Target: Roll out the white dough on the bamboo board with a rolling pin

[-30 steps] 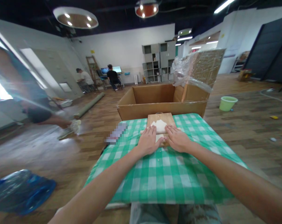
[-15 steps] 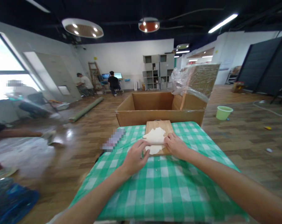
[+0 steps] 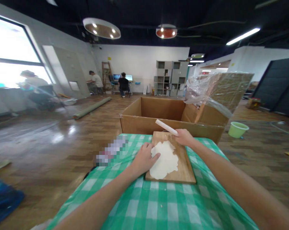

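Note:
A flat, ragged-edged sheet of pale dough (image 3: pixel 165 161) lies on a wooden cutting board (image 3: pixel 186 171). My left hand (image 3: pixel 144 158) rests at the dough's left edge, fingers apart, with the thumb over the dough. In my right hand (image 3: pixel 184 137) is a white rolling pin (image 3: pixel 166 127), gripped by its right end and lifted above the far part of the board. It slants up to the left, clear of the dough.
The board lies on a green-and-white checked tablecloth (image 3: pixel 154 204). A blurred-out flat object (image 3: pixel 112 150) is at the table's left. Beyond the far edge stands an open cardboard box (image 3: pixel 146 123). A green bucket (image 3: pixel 238 130) is on the floor at right. Several people sit farther back.
The rolling pin has come off the dough, raised and swung at an angle by my right hand. My left hand has let go of its other end and moved to the dough's left edge.

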`<state>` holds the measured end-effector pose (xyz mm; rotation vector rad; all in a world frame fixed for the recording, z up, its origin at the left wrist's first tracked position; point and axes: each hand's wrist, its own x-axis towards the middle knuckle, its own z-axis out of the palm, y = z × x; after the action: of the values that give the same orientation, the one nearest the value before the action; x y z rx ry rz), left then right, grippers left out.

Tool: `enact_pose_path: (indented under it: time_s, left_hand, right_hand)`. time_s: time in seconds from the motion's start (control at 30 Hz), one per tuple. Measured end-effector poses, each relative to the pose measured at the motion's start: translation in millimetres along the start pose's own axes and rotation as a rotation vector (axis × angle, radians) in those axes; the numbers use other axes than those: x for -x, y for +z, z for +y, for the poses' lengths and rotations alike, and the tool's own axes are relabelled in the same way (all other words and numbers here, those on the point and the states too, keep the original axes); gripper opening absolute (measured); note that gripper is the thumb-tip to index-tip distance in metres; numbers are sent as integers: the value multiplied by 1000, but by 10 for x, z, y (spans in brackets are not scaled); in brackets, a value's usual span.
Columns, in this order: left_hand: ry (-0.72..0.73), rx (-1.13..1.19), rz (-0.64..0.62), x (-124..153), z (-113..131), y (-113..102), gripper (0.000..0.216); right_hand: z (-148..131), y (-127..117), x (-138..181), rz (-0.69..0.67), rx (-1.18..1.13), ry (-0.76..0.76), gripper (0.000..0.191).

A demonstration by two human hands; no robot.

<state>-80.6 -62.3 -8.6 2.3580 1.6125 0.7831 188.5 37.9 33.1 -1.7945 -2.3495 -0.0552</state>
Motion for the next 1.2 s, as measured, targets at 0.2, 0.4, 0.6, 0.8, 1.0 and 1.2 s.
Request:
enact_pose_path:
  time_s: [0.2,0.4,0.6,0.8,1.0,1.2]
  left_hand:
    - [-5,-52,27,145,3,102,37]
    - [-28,-226,28,177,134,-24,44]
    - [19,-293,-18,239,380,-132,57]
    - [-56,-305,-135,254,505,-193,68]
    - [-107,-268,-298,255,538,-331,67]
    - [-123,-44,-289,304,528,-293,56]
  right_hand:
    - [-64,128,-380,-92,-9,7,45]
    - [-87,138,-129,-122,-9,-30,43]
    - [-142,80,177,-130,-8,-61,40]
    - [-144,3,332,-139,-44,-60,37]
    - [-208,-43,478,-152,-98,-88,35]
    - [-261,-3,558,-103,-179,-87,28]
